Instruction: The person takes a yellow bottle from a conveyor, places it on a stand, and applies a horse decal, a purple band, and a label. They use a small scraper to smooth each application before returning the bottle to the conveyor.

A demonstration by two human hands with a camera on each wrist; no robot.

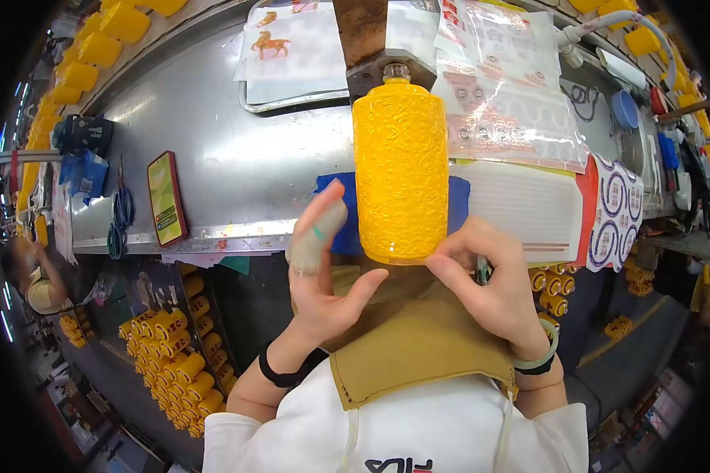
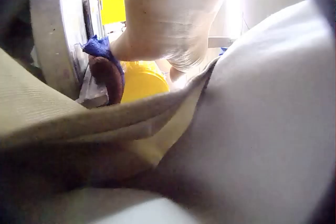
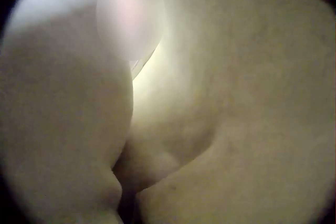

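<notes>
A yellow embossed bottle [image 1: 401,173] lies on a blue cloth [image 1: 459,197], its clear glass neck [image 1: 397,72] pointing away and its base toward the person. The left hand [image 1: 321,260] is raised beside the base at left, thumb and fingers spread apart, with pale covers on some fingers. At the base's right corner, the right hand [image 1: 489,276] has its thumb and forefinger together, pinching the end of a thin clear strip [image 1: 406,262] along the base edge. In the left wrist view the bottle [image 2: 144,83] shows past the hand; skin fills the right wrist view.
A metal bracket [image 1: 361,35] stands at the bottle's neck. Sticker sheets [image 1: 501,102] and white paper [image 1: 521,206] lie at right. A tray [image 1: 292,104] with gold horse decals is behind. A phone [image 1: 166,197] and scissors [image 1: 121,209] lie left. Stacked yellow bottles [image 1: 170,347] stand below.
</notes>
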